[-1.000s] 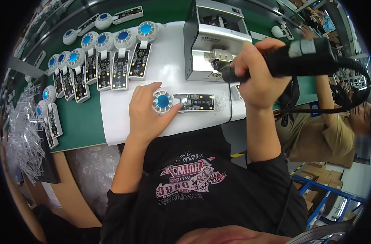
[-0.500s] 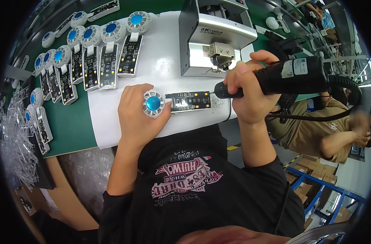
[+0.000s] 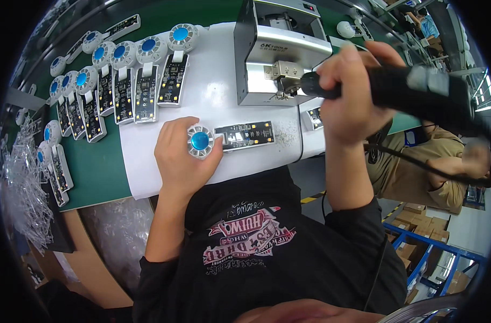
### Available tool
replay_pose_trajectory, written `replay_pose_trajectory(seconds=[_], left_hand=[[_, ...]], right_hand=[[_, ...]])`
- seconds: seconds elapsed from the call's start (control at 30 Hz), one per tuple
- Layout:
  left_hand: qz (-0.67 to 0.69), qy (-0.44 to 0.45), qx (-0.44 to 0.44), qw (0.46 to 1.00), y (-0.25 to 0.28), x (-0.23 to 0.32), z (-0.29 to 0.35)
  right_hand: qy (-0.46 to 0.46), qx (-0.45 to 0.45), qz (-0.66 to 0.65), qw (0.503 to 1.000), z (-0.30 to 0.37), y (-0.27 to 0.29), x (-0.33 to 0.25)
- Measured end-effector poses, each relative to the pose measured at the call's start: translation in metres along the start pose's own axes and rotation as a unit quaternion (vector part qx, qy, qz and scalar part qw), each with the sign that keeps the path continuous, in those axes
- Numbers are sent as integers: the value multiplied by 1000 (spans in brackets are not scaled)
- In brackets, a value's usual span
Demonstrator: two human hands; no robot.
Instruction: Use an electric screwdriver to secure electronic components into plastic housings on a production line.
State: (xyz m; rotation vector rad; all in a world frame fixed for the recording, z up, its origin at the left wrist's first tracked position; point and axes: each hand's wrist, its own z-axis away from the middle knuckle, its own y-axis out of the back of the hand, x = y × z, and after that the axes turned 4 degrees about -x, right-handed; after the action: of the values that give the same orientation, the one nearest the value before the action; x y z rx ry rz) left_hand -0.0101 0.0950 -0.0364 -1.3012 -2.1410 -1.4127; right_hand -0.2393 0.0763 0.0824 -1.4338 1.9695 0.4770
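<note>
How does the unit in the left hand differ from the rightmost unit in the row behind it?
Direction: the held unit has its board pointing right; the row unit has its board pointing toward the person.
Contact: the left hand grips the held unit's round end; no hand touches the row unit.
Both share a round, blue-centred end and a dark board with small yellowish squares.

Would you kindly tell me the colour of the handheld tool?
The tool is mostly black; head view.
</note>
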Motion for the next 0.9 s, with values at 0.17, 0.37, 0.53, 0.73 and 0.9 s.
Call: replay_pose_trajectory(seconds=[0.17, 0.37, 0.53, 0.73, 0.9], left_hand=[[32, 36, 19, 999, 0, -1, 4], [36, 34, 19, 999, -1, -2, 3], [37, 37, 17, 998, -2, -5, 3], [40, 53, 7, 998, -1, -4, 1], [28, 35, 16, 999, -2, -4, 2]], right_hand=[[-54, -43, 54, 996, 7, -9, 0], [-142, -63, -38, 987, 42, 1, -13], [-174, -64, -34, 982, 55, 6, -6], [-184, -84, -43, 978, 61, 7, -5], [-176, -127, -39, 975, 67, 10, -5]])
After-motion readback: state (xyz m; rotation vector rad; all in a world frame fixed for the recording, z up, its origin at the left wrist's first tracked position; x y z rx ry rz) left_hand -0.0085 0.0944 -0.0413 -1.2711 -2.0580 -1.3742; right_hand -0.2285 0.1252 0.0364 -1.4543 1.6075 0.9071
